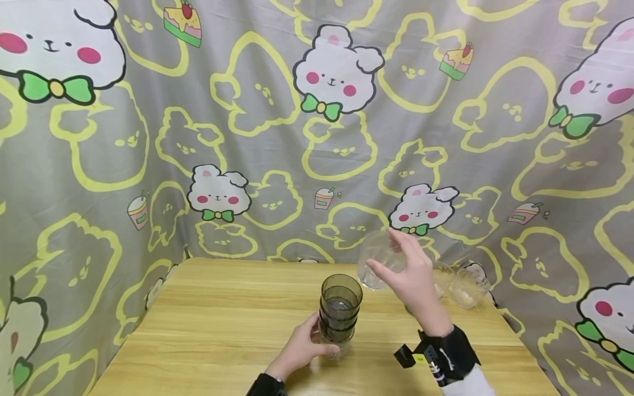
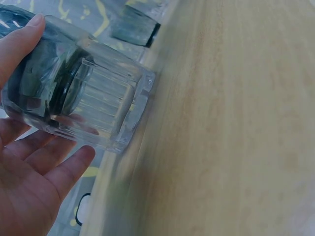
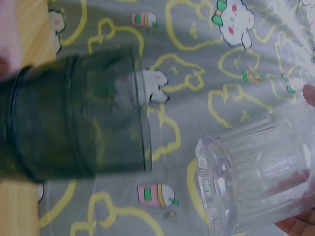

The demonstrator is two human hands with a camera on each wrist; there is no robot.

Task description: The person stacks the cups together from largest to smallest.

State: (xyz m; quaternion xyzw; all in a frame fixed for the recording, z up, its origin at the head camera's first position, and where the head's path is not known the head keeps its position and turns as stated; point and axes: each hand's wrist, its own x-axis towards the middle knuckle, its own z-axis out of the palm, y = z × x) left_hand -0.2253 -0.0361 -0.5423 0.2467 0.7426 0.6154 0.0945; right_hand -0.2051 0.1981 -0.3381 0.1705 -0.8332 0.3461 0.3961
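Note:
My left hand [image 1: 299,344] grips the lower part of a stack of glasses, thumb on one side and fingers on the other. Several smoky dark glasses [image 1: 340,308] make up the top of that stack, nested one in another. At its bottom is a clear glass [image 2: 108,98] with a thick base and fluted inside, and a dark glass sits in it. My right hand [image 1: 408,269] holds another clear fluted glass [image 1: 373,264] between thumb and fingers, up to the right of the stack's rim and apart from it. In the right wrist view the thick base of this glass [image 3: 266,172] faces the stack.
Clear glasses [image 1: 465,289] stand at the back right of the wooden table [image 1: 223,313], partly behind my right arm. A dark glass [image 2: 135,25] shows near the table edge in the left wrist view. A patterned grey curtain [image 1: 277,165] surrounds the table.

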